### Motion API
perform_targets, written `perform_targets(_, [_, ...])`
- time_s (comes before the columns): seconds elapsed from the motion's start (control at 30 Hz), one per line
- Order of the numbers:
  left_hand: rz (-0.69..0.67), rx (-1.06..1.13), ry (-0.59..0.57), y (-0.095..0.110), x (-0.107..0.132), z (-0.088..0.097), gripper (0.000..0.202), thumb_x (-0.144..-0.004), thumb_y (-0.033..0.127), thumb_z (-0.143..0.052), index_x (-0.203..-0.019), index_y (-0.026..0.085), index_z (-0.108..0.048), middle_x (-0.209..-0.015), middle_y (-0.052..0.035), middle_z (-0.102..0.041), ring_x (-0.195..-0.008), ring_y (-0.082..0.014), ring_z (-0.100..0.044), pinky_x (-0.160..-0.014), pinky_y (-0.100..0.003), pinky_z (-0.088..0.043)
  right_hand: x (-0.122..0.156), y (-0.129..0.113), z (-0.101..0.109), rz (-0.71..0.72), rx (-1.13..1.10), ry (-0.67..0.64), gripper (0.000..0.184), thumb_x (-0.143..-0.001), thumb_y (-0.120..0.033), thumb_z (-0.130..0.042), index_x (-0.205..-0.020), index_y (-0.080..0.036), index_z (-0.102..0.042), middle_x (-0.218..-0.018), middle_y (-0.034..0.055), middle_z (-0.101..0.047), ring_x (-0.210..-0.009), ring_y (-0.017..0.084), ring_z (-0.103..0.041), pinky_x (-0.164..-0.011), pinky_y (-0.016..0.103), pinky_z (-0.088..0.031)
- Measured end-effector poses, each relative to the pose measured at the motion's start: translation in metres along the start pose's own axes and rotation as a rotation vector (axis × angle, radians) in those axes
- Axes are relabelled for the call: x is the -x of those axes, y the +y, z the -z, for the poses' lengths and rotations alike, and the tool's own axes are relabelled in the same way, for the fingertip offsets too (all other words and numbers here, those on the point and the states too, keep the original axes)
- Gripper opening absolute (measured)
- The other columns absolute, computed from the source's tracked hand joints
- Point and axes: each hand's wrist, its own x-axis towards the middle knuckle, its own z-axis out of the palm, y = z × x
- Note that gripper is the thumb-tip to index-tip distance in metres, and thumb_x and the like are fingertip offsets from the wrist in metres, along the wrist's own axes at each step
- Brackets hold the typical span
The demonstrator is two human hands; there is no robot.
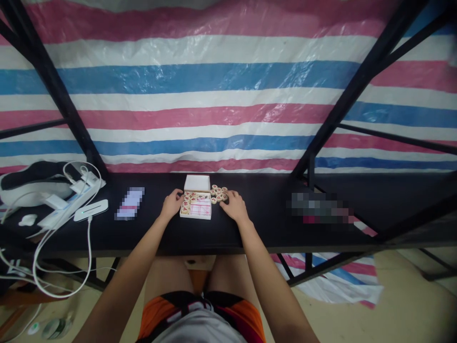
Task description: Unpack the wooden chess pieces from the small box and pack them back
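A small white box (pixel 195 217) lies with its lid (pixel 197 183) raised at the back. Round Chinese chess pieces (pixel 185 204) with red and dark characters fill its left and rear parts. A folded sheet with red lines (pixel 200 207) takes up the front right. My left hand (pixel 173 205) grips the box at its left side, fingers curled near the rear corner. To the right of the box, several loose chess pieces (pixel 218 191) sit in a cluster on the black tabletop. My right hand (pixel 234 206) is beside them, thumb and fingers apart, fingertips at the cluster's right edge.
A phone with a blurred screen (pixel 130 204) lies left on the black table (pixel 171 234). Farther left are a power strip (pixel 67 202), white cables and a white device (pixel 91 210). A blurred dark item (pixel 317 207) lies right. Black metal posts and a striped sheet (pixel 214 76) stand behind.
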Motion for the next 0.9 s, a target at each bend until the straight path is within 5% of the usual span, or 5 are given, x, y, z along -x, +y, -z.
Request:
perform_targets(0.17, [0.001,0.008,0.004,-0.001,-0.001,-0.001,0.027,-0.081,0.032,-0.051,-0.105,0.021,-0.059,-0.062,0.0021,-0.06,-0.064,-0.0148,-0.056,-0.061,-0.024,-0.037,-0.001,-0.002,-0.008,0.037,0.011,-0.004,0.07,-0.077,-0.055,-0.058,-0.135,-0.018,-0.042,-0.131,0.0135,-0.047,-0.113,0.031,-0.049,-0.093,0.04,-0.038])
perform_targets(0.47, [-0.021,0.028,0.004,-0.001,0.0,-0.001,0.028,-0.08,0.03,-0.05,-0.105,0.02,-0.059,-0.059,0.0034,-0.057,-0.06,-0.0143,-0.054,-0.06,-0.023,-0.036,-0.009,-0.003,-0.017,0.07,0.053,0.005,0.055,-0.084,-0.053,-0.052,-0.126,-0.018,-0.05,-0.124,0.0134,-0.052,-0.108,0.028,-0.052,-0.091,0.037,-0.039])
perform_targets(0.67, [-0.022,0.026,0.0,0.002,0.001,0.001,0.025,-0.08,0.031,-0.05,-0.1,0.02,-0.061,-0.06,0.0028,-0.058,-0.06,-0.014,-0.054,-0.057,-0.023,-0.034,-0.006,-0.001,-0.014,0.078,-0.039,0.123,0.055,-0.082,-0.047,-0.056,-0.127,-0.017,-0.05,-0.125,0.0134,-0.051,-0.11,0.029,-0.049,-0.092,0.04,-0.041])
perform_targets(0.9, [-0.032,0.03,-0.005,0.002,0.002,0.0,0.022,-0.08,0.029,-0.049,-0.095,0.019,-0.062,-0.057,0.0033,-0.056,-0.058,-0.0135,-0.053,-0.056,-0.023,-0.033,0.002,-0.03,-0.012,0.506,-0.172,0.118,0.025,-0.09,-0.031,-0.046,-0.1,-0.018,-0.064,-0.105,0.01,-0.061,-0.103,0.023,-0.052,-0.094,0.038,-0.04])
